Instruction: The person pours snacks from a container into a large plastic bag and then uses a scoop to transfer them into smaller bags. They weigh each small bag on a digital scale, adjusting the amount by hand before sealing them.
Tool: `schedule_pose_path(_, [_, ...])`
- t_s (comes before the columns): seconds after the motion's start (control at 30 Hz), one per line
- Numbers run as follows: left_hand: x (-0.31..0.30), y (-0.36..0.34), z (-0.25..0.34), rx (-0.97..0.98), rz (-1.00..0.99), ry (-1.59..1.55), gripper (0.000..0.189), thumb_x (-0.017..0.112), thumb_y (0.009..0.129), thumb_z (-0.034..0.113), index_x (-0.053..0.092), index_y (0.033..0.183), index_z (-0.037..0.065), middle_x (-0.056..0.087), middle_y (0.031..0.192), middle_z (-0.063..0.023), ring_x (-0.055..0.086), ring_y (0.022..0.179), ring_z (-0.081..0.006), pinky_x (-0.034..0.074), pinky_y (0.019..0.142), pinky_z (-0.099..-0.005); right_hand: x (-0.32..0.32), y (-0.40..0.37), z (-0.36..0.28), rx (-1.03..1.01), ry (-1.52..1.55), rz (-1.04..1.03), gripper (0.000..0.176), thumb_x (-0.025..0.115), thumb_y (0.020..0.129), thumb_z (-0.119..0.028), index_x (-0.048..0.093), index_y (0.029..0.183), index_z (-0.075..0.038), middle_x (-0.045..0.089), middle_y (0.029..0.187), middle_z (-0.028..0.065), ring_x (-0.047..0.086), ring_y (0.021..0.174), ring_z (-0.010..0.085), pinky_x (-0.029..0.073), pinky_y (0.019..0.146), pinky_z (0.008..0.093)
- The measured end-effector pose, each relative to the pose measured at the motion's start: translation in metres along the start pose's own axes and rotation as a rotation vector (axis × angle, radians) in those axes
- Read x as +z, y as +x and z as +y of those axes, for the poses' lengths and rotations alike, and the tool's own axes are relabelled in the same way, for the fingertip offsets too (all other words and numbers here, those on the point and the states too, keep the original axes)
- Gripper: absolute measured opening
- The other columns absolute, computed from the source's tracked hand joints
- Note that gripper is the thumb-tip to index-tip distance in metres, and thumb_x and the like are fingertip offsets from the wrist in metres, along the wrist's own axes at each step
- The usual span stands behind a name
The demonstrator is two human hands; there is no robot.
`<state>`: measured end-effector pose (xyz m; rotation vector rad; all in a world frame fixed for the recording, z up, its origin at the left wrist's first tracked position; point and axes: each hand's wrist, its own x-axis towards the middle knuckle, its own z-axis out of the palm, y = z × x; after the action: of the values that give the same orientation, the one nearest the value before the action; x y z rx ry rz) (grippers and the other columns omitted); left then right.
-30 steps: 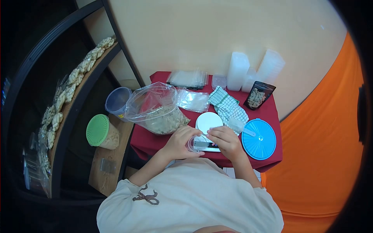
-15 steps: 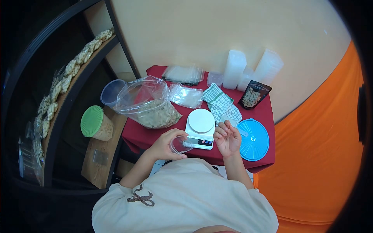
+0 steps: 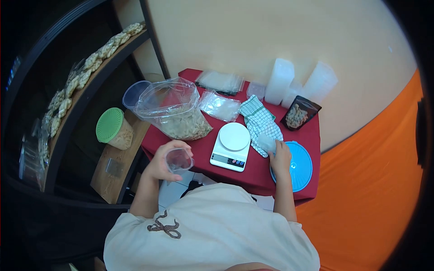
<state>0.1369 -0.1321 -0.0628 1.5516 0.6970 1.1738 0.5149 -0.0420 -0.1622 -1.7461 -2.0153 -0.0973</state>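
My left hand is wrapped round a clear plastic cup, its mouth facing up toward me, left of the scale and in front of the table edge. My right hand is closed on the handle of a translucent scoop, whose bowl rests over the checkered cloth. The fingers partly hide the handle. Under that hand lies a round blue lid. Between both hands stands a white digital scale with a bare round platform. Behind my left hand, a large open plastic bag holds pale snack pieces.
Flat plastic bags lie behind the scale. Stacks of clear containers and a filled black pouch stand at the back right. A green-lidded tub sits on the wooden shelf at left. An orange curtain hangs at right.
My left hand has carried the cup leftward, away from the scale. My right hand has come down from its raised position and taken hold of the scoop's handle. The view has shifted slightly.
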Motion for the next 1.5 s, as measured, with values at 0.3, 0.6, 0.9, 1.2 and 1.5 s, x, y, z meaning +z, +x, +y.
schedule_pose_path(0.3, [-0.014, -0.001, 0.036, 0.073, 0.02, -0.116, 0.089, 0.086, 0.048, 0.044, 0.048, 0.117, 0.001, 0.055, 0.103, -0.0116, 0.055, 0.091, -0.0171, 0.044, 0.077, -0.0287, 0.033, 0.002, 0.035, 0.008, 0.222, -0.05, 0.043, 0.075, 0.061, -0.005, 0.055, 0.098, 0.004, 0.054, 0.102, 0.0194, 0.05, 0.098, 0.036, 0.041, 0.085, 0.0394])
schedule_pose_path(0.6, [-0.072, -0.017, 0.071, 0.209, 0.224, 0.133, 0.09, 0.082, 0.049, 0.053, 0.048, 0.116, 0.002, 0.056, 0.098, -0.0099, 0.055, 0.087, -0.0167, 0.043, 0.075, -0.0275, 0.017, 0.012, 0.036, 0.03, 0.087, -0.163, 0.022, 0.069, 0.067, -0.005, 0.055, 0.083, 0.0, 0.057, 0.093, 0.0145, 0.053, 0.093, 0.0321, 0.041, 0.081, 0.04])
schedule_pose_path(0.9, [-0.159, -0.029, 0.056, 0.088, 0.327, 0.175, 0.085, 0.081, 0.052, 0.049, 0.049, 0.116, 0.004, 0.056, 0.097, -0.0085, 0.055, 0.087, -0.0166, 0.042, 0.079, -0.0294, -0.05, 0.056, 0.036, 0.128, 0.512, 0.098, 0.019, 0.042, 0.092, -0.011, 0.047, 0.076, 0.0, 0.047, 0.061, 0.0047, 0.046, 0.055, 0.0134, 0.036, 0.05, 0.0267])
schedule_pose_path(1.2, [-0.241, -0.022, -0.042, -0.238, -0.067, -0.327, 0.078, 0.081, 0.059, 0.042, 0.047, 0.119, 0.006, 0.055, 0.107, -0.0065, 0.054, 0.096, -0.0139, 0.042, 0.086, -0.0284, -0.179, 0.155, -0.268, -0.572, 0.131, -0.225, 0.01, 0.056, 0.084, -0.008, 0.054, 0.08, 0.001, 0.052, 0.062, 0.0084, 0.051, 0.051, 0.0221, 0.037, 0.046, 0.0297])
schedule_pose_path(1.5, [-0.245, 0.002, -0.134, -0.156, -0.163, -0.376, 0.081, 0.075, 0.058, 0.059, 0.051, 0.118, 0.009, 0.021, 0.142, -0.0154, 0.026, 0.131, -0.0247, 0.023, 0.105, -0.0395, -0.051, 0.182, -0.382, -0.662, -0.759, -0.866, 0.01, 0.058, 0.078, -0.014, 0.062, 0.078, -0.005, 0.065, 0.071, 0.0073, 0.065, 0.063, 0.0229, 0.05, 0.05, 0.0327])
